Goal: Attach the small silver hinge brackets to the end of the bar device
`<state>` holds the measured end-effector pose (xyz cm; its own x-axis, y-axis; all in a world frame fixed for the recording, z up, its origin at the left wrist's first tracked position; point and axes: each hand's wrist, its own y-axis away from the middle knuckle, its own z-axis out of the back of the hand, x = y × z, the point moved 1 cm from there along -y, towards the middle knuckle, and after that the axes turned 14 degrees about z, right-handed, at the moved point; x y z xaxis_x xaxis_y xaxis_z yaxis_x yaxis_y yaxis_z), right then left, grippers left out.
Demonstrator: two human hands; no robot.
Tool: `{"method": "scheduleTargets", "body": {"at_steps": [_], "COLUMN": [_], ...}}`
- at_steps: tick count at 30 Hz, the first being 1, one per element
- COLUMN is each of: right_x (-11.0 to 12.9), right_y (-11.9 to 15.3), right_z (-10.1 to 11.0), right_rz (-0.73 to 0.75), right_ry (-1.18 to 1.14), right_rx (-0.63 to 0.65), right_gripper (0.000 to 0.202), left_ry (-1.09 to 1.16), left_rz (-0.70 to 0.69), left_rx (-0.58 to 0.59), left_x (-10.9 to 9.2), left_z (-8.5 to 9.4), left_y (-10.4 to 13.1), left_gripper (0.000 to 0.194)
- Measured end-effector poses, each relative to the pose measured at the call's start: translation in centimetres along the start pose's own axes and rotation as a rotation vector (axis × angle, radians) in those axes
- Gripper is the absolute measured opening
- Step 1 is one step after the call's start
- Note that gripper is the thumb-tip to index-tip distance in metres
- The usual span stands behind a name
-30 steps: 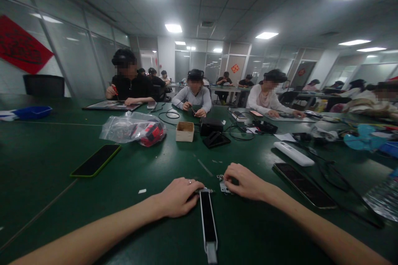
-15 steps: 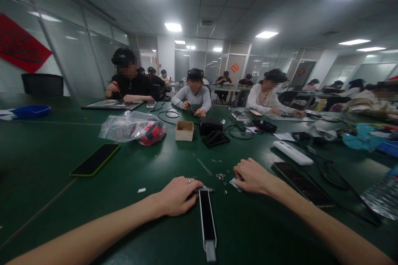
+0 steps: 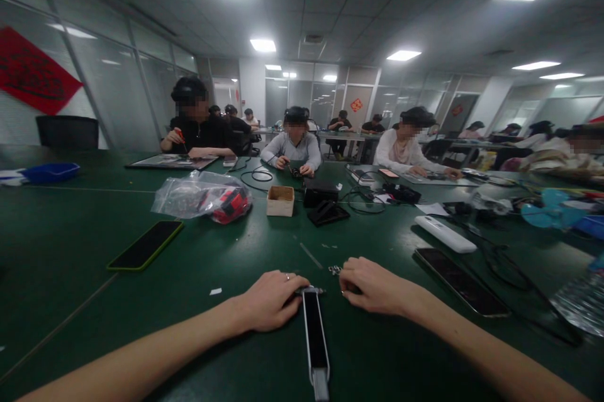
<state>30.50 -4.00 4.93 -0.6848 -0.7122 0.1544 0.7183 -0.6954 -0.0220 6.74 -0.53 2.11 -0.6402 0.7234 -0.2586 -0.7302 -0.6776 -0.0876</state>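
Observation:
In the head view a long, narrow bar with a black face and pale edges lies pointing toward me. A small metal piece crosses its far end. My left hand rests on the table with thumb and fingers closed on that far end. To the right, my right hand is curled low over the table, and its fingertips are hidden. Small shiny metal pieces, perhaps nuts, lie against its knuckles, partly covered by it.
Beyond my hands are a bagged red-and-black object, a small open box and a black stand. Phones lie left and right. A white device, cables and a clear bottle are at right. Several people sit opposite.
My right hand has moved left and slightly nearer, over the loose metal pieces. The small pale plate under its fingers is out of sight now. My left hand stays on the bar.

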Motion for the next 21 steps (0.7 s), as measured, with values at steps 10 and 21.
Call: {"method": "scheduleTargets", "body": {"at_steps": [10,21], "right_x": [0.0,0.5], "right_y": [-0.2,-0.9], "right_z": [-0.5,-1.2], "right_rz": [0.008,0.017], "right_ry": [-0.011,0.110], "right_rx": [-0.035,-0.115], "right_gripper": [0.012,0.012], "left_ry": [0.010,0.013], "left_rz": [0.022,0.056], "left_rx": [-0.032,-0.059], "left_x": [0.0,0.2], "left_z": [-0.2,-0.5], "left_y": [0.1,0.1], "left_gripper": [0.032,0.039]}}
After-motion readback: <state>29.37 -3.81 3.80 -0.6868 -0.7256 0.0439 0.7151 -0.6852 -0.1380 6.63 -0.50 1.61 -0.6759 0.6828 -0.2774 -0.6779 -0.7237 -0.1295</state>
